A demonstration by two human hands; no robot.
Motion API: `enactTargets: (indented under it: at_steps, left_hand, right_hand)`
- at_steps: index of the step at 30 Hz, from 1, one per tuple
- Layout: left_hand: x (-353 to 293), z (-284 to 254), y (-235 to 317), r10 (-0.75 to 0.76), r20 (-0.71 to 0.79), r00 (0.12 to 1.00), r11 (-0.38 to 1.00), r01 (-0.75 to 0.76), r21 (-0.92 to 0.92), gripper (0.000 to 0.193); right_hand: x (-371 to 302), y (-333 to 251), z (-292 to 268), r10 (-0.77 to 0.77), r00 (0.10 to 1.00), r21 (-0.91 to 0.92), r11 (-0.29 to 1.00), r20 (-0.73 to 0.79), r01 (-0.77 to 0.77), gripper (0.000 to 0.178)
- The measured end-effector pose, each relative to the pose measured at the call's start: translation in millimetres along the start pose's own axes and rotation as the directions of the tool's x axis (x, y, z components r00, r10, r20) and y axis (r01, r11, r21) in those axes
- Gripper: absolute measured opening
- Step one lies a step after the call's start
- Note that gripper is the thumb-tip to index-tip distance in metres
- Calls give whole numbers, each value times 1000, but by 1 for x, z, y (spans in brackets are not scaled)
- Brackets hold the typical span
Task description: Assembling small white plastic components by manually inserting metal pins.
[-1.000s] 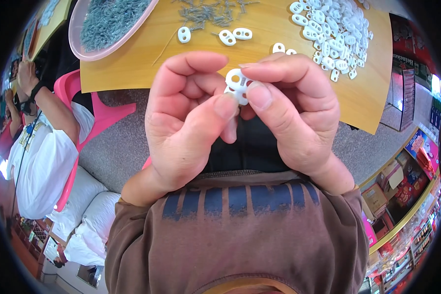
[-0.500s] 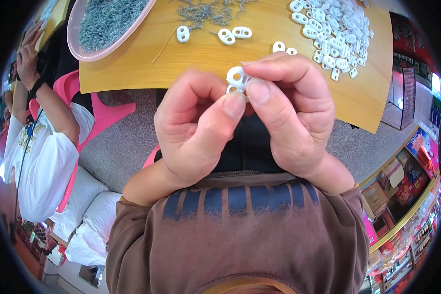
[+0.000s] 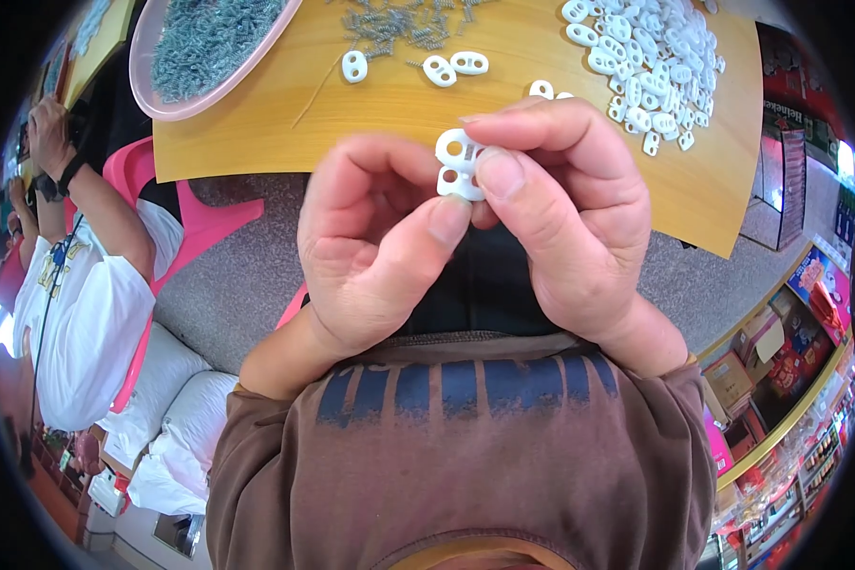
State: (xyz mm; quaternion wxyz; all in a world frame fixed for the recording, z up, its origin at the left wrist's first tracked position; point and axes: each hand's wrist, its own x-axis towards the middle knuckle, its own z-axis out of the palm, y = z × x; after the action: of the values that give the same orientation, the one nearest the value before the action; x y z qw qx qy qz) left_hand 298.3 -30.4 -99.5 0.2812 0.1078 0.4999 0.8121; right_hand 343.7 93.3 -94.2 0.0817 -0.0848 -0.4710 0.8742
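Note:
Just past the near edge of the table, both my hands hold one white plastic cord lock (image 3: 457, 150), an oval shell with a narrower holed piece at its lower end. My right hand (image 3: 576, 204) pinches the right side of it between thumb and forefinger. The thumb of my left hand (image 3: 378, 242) presses against the bottom of the narrower piece, while its other fingers curl behind. Springs, if any are inside the cord lock, cannot be seen.
Small metal springs fill a pink basin (image 3: 142, 76), and a pile of loose springs (image 3: 389, 24) lies beside it on the wooden table (image 3: 247, 142). White cord-lock parts (image 3: 641, 66) are heaped at right. At left a person in a white shirt (image 3: 90, 323) sits by a pink chair (image 3: 209, 223).
My left thumb has slid down, so more of the narrower lower piece shows below the shell. The person at left has moved their hands.

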Motion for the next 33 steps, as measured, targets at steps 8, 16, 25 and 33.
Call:
enactTargets:
  at_steps: [8,16,25,33]
  left_hand:
    - [5,-14,-4,298,217,929,861,-360,360,39]
    - [1,-7,-5,268,185,946,907,-312,283,39]
    - [-4,-9,-2,185,175,967,932,-229,280,39]
    - [0,-11,-3,247,209,946,925,-295,241,38]
  right_hand:
    - [-4,-5,-8,15,999,-40,999,47,-13,14]
    - [-7,-7,-12,10,993,16,1000,115,-12,19]
    - [-6,-14,-13,136,983,66,987,122,-145,21]
    - [-6,-16,-11,143,978,69,986,149,-154,24]
